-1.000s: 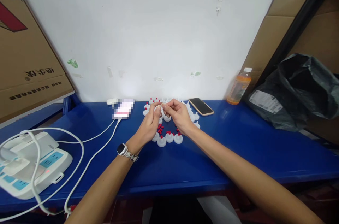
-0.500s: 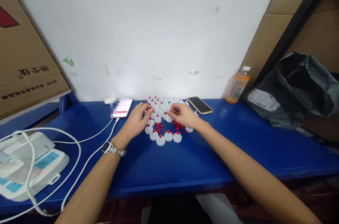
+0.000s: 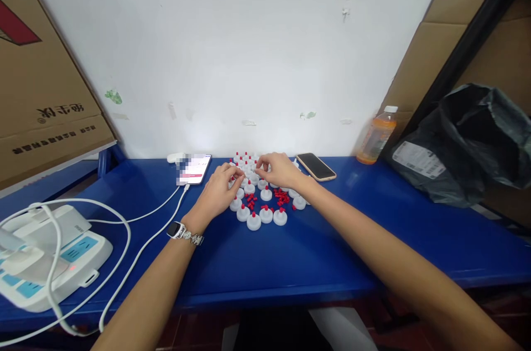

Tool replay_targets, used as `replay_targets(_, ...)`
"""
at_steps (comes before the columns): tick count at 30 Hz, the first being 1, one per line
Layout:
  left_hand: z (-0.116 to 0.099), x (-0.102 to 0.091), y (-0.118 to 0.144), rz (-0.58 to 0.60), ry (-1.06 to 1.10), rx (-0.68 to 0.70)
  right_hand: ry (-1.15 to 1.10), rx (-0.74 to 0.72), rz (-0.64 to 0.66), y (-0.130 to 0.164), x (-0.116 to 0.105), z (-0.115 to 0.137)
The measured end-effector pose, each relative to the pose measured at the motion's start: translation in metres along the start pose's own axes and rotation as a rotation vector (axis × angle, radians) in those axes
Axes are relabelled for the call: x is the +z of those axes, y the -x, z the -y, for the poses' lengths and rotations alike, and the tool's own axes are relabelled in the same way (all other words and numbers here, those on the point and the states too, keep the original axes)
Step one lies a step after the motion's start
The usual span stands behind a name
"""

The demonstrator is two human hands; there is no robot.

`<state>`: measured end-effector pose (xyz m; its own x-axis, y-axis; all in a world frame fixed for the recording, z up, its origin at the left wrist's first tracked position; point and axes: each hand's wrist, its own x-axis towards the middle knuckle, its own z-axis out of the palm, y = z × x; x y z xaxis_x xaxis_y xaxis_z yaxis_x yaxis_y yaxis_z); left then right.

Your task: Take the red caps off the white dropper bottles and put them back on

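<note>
A cluster of white round nozzle caps (image 3: pixel 254 222) stands on the blue table, several with small red tips (image 3: pixel 266 187) on their spouts. Loose red tips (image 3: pixel 250 201) lie in two small heaps among them. My left hand (image 3: pixel 222 187) is at the cluster's left side, thumb and forefinger pinched together; whatever is between them is too small to make out. Over the middle of the cluster, my right hand (image 3: pixel 277 169) also pinches, its fingertips beside a white cap. It hides some caps behind it, and what it holds is unclear.
Left of the cluster lies a lit phone (image 3: pixel 197 168) on a white cable, with a power strip (image 3: pixel 62 268) nearer me. A dark phone (image 3: pixel 316 166), an orange drink bottle (image 3: pixel 376 136) and a black plastic bag (image 3: pixel 464 146) are to the right. A white wall stands behind.
My right hand has left a red-tipped cap, which now stands free slightly nearer me, and moved left and farther back. My left hand stays almost in place. The view has shifted slightly.
</note>
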<state>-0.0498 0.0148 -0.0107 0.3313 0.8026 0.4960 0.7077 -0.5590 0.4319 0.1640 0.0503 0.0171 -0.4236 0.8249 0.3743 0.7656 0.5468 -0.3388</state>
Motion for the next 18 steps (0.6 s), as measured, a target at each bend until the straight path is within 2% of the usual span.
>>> replay_targets(4,0.002,0.0,0.001,0.001,-0.01,-0.004,0.13,-0.027,0.135,-0.023,0.008,0.006)
replay_targets(8,-0.002,-0.001,0.002,-0.011,-0.01,0.002,0.085,-0.023,0.138,-0.024,0.008,0.007)
replay_targets(11,-0.007,-0.003,0.004,-0.058,0.004,0.016,-0.08,0.037,0.024,-0.014,0.003,0.008)
replay_targets(13,-0.011,-0.004,0.005,-0.079,0.028,0.017,-0.269,0.076,-0.059,-0.004,0.001,0.011)
replay_targets(16,-0.016,-0.004,0.005,-0.043,0.099,0.011,-0.575,0.094,-0.109,0.012,0.002,0.016)
replay_targets(18,-0.019,-0.004,0.005,0.004,0.165,0.008,-0.675,0.111,-0.116,0.022,0.004,0.018)
